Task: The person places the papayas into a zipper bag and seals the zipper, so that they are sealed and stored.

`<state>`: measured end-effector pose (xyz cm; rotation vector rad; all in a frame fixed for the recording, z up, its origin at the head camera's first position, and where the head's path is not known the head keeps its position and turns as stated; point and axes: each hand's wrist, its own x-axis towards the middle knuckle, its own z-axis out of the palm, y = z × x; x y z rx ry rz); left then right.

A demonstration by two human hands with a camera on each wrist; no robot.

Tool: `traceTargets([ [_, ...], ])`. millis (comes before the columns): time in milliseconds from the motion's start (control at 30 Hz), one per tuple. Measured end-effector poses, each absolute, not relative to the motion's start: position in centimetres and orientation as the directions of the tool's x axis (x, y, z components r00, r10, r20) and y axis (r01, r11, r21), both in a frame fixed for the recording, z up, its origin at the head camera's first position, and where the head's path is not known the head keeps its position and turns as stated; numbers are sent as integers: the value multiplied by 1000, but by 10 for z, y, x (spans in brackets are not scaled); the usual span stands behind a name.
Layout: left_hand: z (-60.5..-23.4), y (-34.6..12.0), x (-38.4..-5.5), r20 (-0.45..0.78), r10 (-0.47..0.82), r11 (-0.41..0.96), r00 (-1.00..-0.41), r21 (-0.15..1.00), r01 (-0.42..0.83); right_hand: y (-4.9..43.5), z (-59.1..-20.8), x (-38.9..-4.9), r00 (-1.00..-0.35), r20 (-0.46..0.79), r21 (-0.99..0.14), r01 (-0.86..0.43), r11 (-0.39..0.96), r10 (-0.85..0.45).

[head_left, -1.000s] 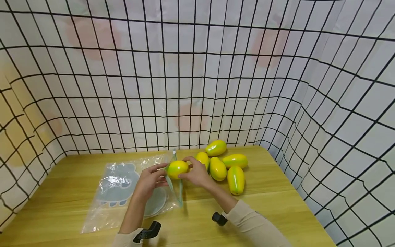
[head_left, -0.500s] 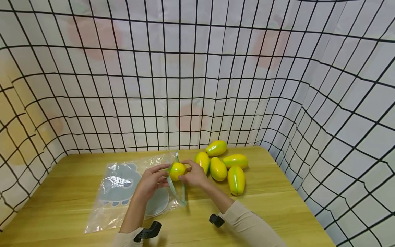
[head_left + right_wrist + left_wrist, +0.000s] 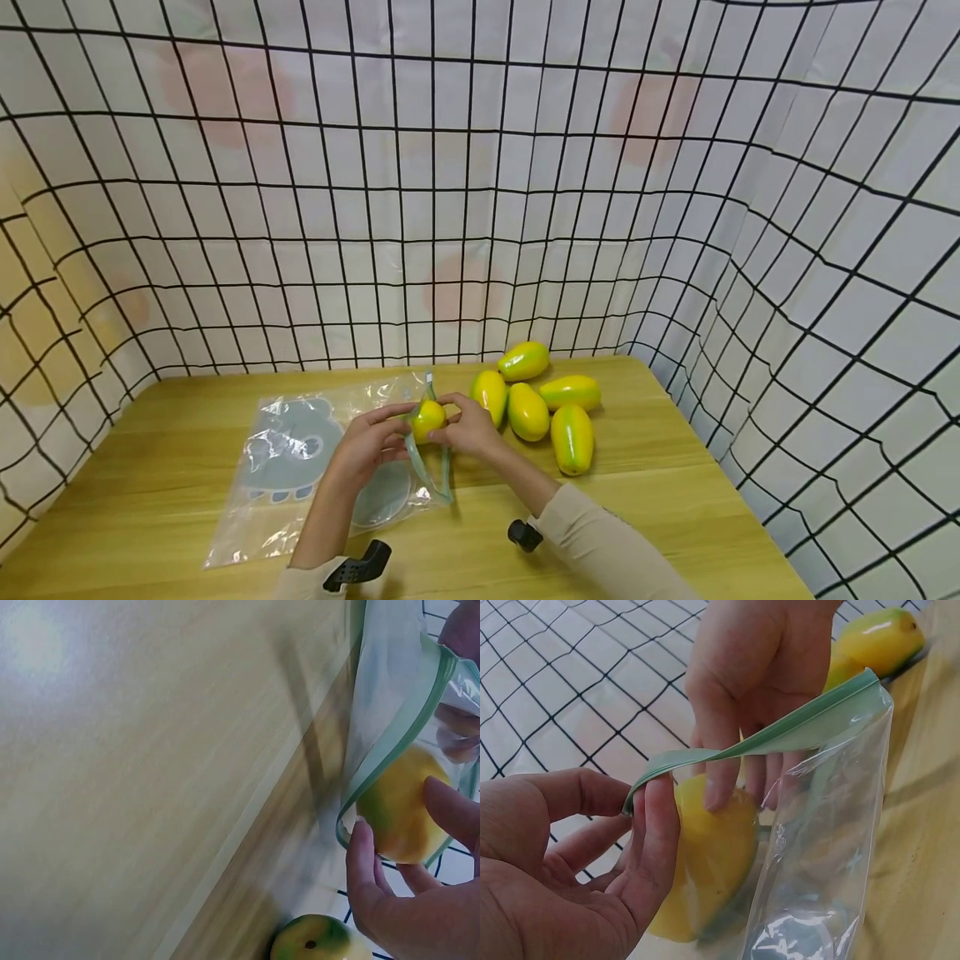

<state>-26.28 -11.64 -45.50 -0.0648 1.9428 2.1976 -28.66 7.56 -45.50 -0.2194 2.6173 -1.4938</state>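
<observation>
My left hand (image 3: 363, 443) pinches the green zip edge (image 3: 802, 729) of a clear zip bag (image 3: 292, 446) and holds its mouth apart. A yellow-green mango (image 3: 428, 422) sits in that mouth, partly behind the clear film in the left wrist view. My right hand (image 3: 472, 429) grips the mango by its near end, thumb on one side and fingers on the other. In the right wrist view the mango (image 3: 401, 810) lies inside the loop of the green edge, with the right fingertips at the opening. The bag's body lies flat on the table, with a grey-blue cartoon print.
Several more mangoes (image 3: 529, 412) lie in a cluster right of my right hand. The wooden table (image 3: 660, 500) ends at the back against a black grid net (image 3: 480, 208) hung before a pale cloth. Black wrist mounts (image 3: 360, 568) sit at both cuffs.
The mango has turned end-on and slid left, deeper into the bag's mouth. My right hand has followed it slightly left. My left hand stays at the bag's edge.
</observation>
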Motion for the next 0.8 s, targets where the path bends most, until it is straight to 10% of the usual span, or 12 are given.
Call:
traceTargets([
  [800,-465,-116,-265,-171,196,-93,-965,977,-192,62,-461,-287,-981,31,-866,-121,485,-190],
])
